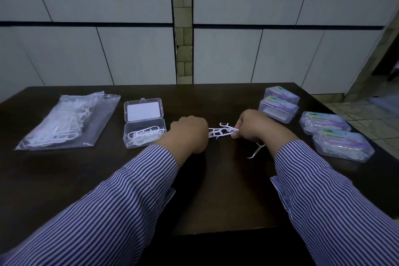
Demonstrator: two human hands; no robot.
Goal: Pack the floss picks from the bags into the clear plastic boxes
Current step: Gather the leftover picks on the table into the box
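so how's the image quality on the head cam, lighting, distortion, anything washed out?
Head view: dim and underexposed, with a bluish cast; the dark table swallows shadow detail. Wide-angle bowing curves the cabinet lines toward the edges. The white floss picks between left hand and right hand blur together; the bag shows faint sheen.

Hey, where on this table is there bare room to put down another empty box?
Bare table lies near the front edge between the sleeves, and along the back between the open box and the closed boxes. The right side is crowded; the bag fills the left.
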